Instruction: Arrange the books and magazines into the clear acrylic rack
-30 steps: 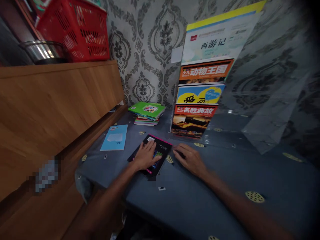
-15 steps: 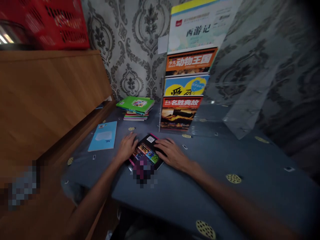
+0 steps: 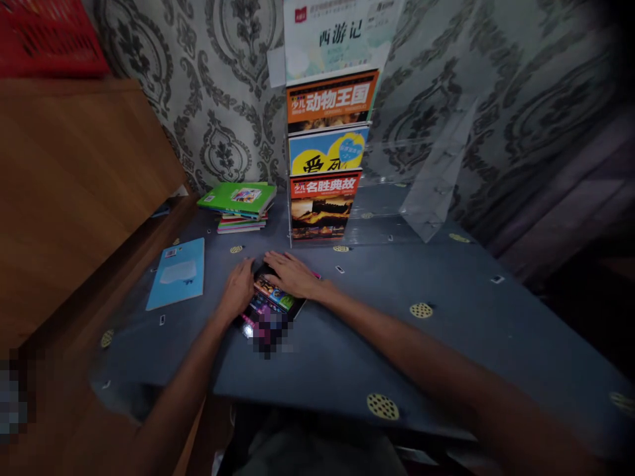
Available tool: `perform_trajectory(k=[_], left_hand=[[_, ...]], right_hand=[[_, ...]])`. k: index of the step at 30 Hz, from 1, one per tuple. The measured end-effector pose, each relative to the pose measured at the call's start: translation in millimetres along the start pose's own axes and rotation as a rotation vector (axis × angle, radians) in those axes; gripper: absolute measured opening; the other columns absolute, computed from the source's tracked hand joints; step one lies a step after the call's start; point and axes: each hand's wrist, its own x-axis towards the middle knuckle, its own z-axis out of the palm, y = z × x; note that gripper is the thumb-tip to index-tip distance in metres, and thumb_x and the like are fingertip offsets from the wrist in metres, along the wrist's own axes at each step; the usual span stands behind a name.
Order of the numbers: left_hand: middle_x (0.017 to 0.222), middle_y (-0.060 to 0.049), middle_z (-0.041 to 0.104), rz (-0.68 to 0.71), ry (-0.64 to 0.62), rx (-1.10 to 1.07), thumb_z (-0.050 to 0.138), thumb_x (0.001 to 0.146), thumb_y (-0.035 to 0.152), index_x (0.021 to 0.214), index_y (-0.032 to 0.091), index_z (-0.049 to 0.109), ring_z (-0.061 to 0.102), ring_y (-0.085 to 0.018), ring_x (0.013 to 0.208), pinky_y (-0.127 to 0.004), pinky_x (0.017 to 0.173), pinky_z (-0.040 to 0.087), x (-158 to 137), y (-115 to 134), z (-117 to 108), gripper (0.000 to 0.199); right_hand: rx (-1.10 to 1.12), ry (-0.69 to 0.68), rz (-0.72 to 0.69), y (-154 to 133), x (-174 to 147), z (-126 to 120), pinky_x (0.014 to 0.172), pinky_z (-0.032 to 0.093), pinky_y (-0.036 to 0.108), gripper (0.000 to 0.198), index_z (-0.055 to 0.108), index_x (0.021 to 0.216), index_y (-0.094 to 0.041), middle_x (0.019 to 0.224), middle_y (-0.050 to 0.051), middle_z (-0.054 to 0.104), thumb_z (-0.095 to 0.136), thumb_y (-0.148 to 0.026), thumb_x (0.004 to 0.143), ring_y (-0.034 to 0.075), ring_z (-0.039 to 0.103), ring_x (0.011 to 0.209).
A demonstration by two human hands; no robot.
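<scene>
A black book (image 3: pixel 262 309) with small colour pictures and a pink edge lies on the table in front of me, its lower end blurred out. My left hand (image 3: pixel 239 289) rests along its left edge, fingers stretched forward. Across the book's upper part lies my right hand (image 3: pixel 292 275), palm down with extended fingers, covering the far end. Left of them a light blue book (image 3: pixel 176 273) lies flat. Behind it is a pile of books with a green book (image 3: pixel 238 198) on top.
A clear acrylic rack (image 3: pixel 430 178) stands at the back; its left column holds several books, among them an orange-titled book (image 3: pixel 325 206) at the bottom. A wooden cabinet (image 3: pixel 74 192) with a red basket (image 3: pixel 49 39) on it flanks the dark table (image 3: pixel 347 350) on the left.
My right hand has slid forward and left over the black book's far end, covering the barcode. My left hand stays at its left edge. The whole view has shifted toward the right.
</scene>
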Motion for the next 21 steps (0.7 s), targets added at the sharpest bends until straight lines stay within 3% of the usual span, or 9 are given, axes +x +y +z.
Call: perform_trajectory(k=[11,17,21], left_hand=[[0.141,-0.017,0.058,0.013,-0.099,0.053,0.045,0.097,0.029,0.135,0.015,0.051,0.049,-0.028,0.137,-0.047,0.115,0.037,-6.0,12.2,-14.3,0.041],[0.158,-0.019,0.039,0.028,-0.184,0.235,0.044,0.099,0.046,0.145,0.016,0.042,0.031,-0.032,0.149,-0.058,0.119,0.025,-39.5,28.4,-31.4,0.055],[0.161,-0.017,0.035,0.147,-0.249,0.248,0.040,0.099,0.052,0.149,0.018,0.037,0.025,-0.029,0.152,-0.057,0.123,0.016,-66.6,57.0,-29.5,0.060]], right_hand=[[-0.080,0.029,0.085,3.2,-46.1,-2.5,0.121,0.026,0.053,0.056,0.040,0.150,-0.014,0.159,0.016,0.037,0.038,-0.044,0.103,0.028,0.031,0.149],[-0.052,0.059,0.084,3.7,-46.2,-1.0,0.121,0.026,0.054,0.055,0.041,0.150,-0.016,0.159,0.013,0.039,0.039,-0.043,0.102,0.028,0.032,0.149],[-0.043,0.047,0.092,2.0,-45.4,-2.1,0.121,0.024,0.052,0.055,0.041,0.149,-0.013,0.159,0.015,0.038,0.040,-0.042,0.102,0.029,0.030,0.149]])
